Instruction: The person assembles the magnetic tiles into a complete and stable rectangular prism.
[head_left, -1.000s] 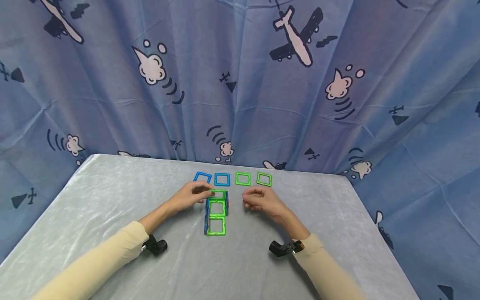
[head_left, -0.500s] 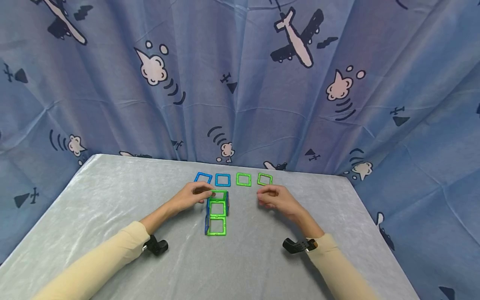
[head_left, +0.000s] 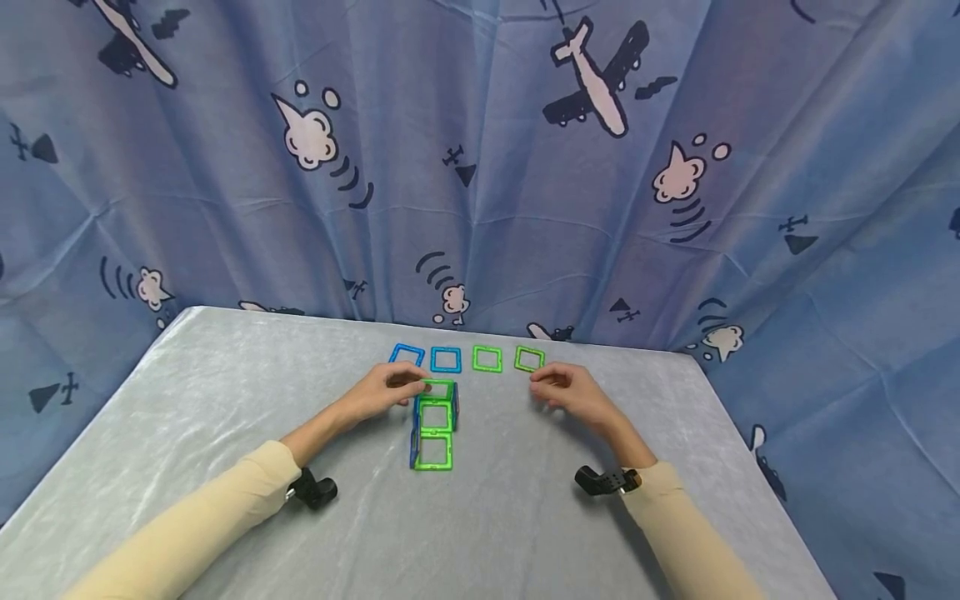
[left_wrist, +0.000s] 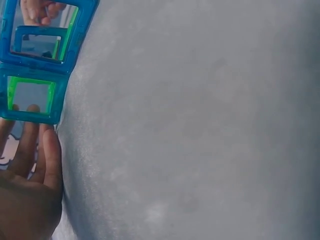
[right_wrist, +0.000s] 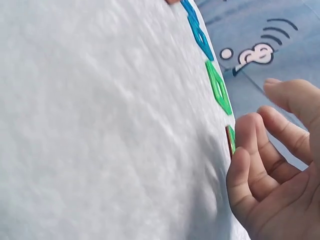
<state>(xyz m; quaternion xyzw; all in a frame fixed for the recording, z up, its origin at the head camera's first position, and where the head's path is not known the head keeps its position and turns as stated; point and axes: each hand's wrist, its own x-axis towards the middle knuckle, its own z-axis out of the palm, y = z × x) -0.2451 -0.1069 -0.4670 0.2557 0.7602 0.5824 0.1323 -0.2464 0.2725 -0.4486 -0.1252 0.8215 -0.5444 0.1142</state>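
Observation:
A structure of green and blue magnetic tiles (head_left: 435, 417) stands mid-table, with green tiles running lengthwise and blue tiles upright along its sides. My left hand (head_left: 381, 392) holds its far left corner; in the left wrist view some fingertips show through the opening of a blue tile (left_wrist: 60, 97). My right hand (head_left: 573, 392) hovers just in front of the rightmost loose green tile (head_left: 529, 358). In the right wrist view its fingers (right_wrist: 245, 165) are loosely bent and hold nothing, partly covering that tile.
Along the far table edge lie two blue tiles, one tilted (head_left: 407, 354) and one straight (head_left: 446, 360), and another green tile (head_left: 487, 359). A blue curtain (head_left: 480, 167) with airplane prints hangs behind the grey-white tablecloth (head_left: 247, 375).
My right hand has moved right and slightly away from me, from beside the structure to the rightmost green tile. My left hand has stayed at the structure.

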